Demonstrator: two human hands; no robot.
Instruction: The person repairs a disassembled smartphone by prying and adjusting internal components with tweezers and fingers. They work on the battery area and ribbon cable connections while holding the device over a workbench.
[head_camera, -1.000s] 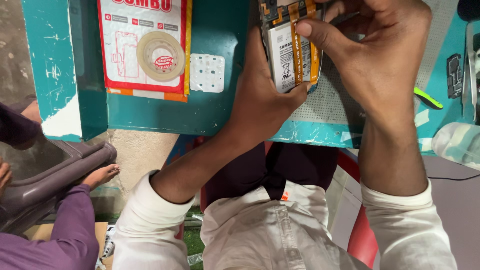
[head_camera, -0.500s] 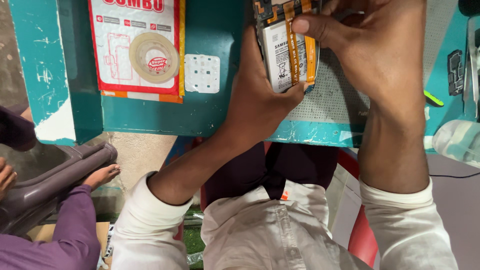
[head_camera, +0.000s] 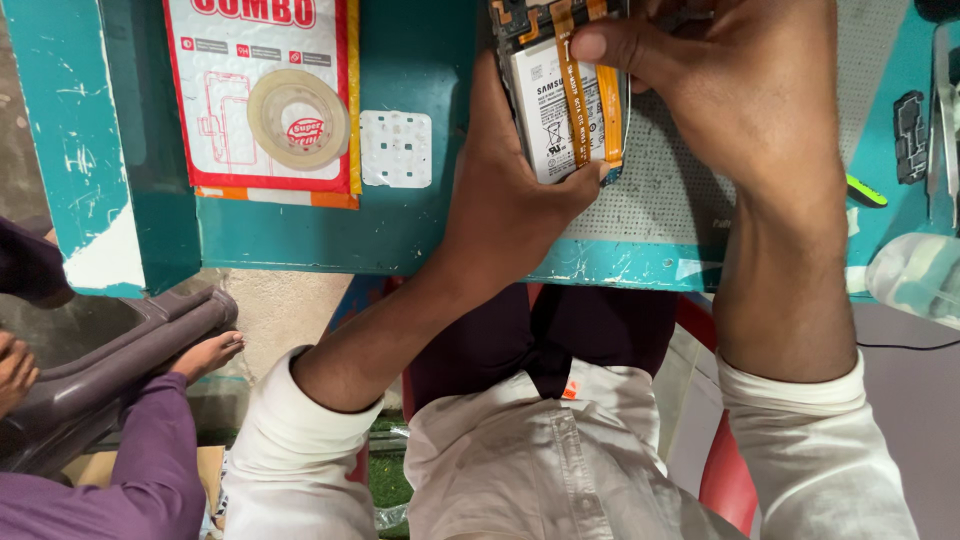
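We judged the opened slim phone with white battery and orange ribbon cables (head_camera: 560, 100) light, stiff, fragile; our left hand (head_camera: 505, 205) grasped its edge, our right hand (head_camera: 740, 90) pinched the cables above that grip.

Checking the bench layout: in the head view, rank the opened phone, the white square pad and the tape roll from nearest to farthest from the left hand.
1. Opened phone: held by the left hand, with the right hand on it.
2. White square pad: on the teal table, just left of that hand.
3. Tape roll: farther left, on the red-edged packet.
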